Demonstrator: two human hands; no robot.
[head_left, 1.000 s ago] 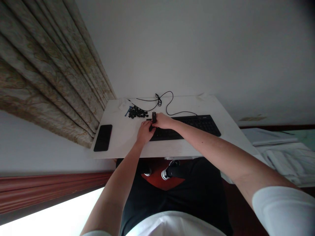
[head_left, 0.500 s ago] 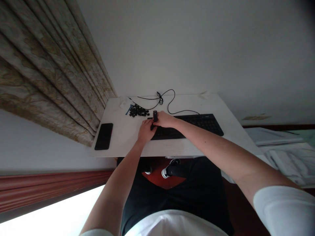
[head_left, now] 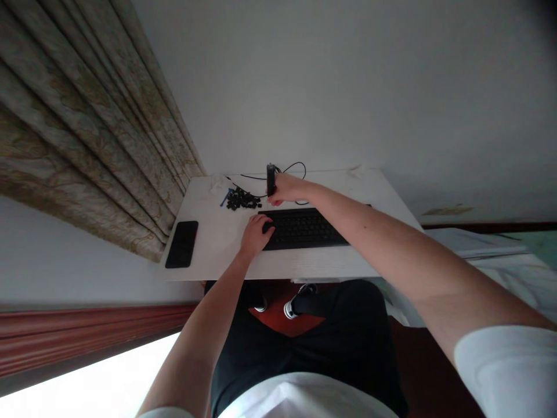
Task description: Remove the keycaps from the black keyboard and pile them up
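A black computer keyboard (head_left: 304,228) lies on the white table, its right part behind my right forearm. My left hand (head_left: 256,233) grips the keyboard's left end, with the thumb over the keys and the fingers along the far corner. Raised above the keyboard's far edge, my right hand (head_left: 287,188) is closed around a black stick-shaped tool (head_left: 270,180) held upright. A small metallic bit shows at its top; its lower end and exact kind cannot be made out. Just left of this hand lies a pile of small black keycaps (head_left: 241,199).
A blue thin tool (head_left: 225,197) touches the pile's left side. A black phone (head_left: 181,244) lies near the table's left edge. The thin black cable (head_left: 299,164) loops behind my right hand. A curtain (head_left: 108,116) hangs at left, and the wall (head_left: 304,87) stands behind the table (head_left: 217,255).
My right hand has lifted with the black tool, up and away from the keyboard's left end and my left hand. The left hand stays at the keyboard.
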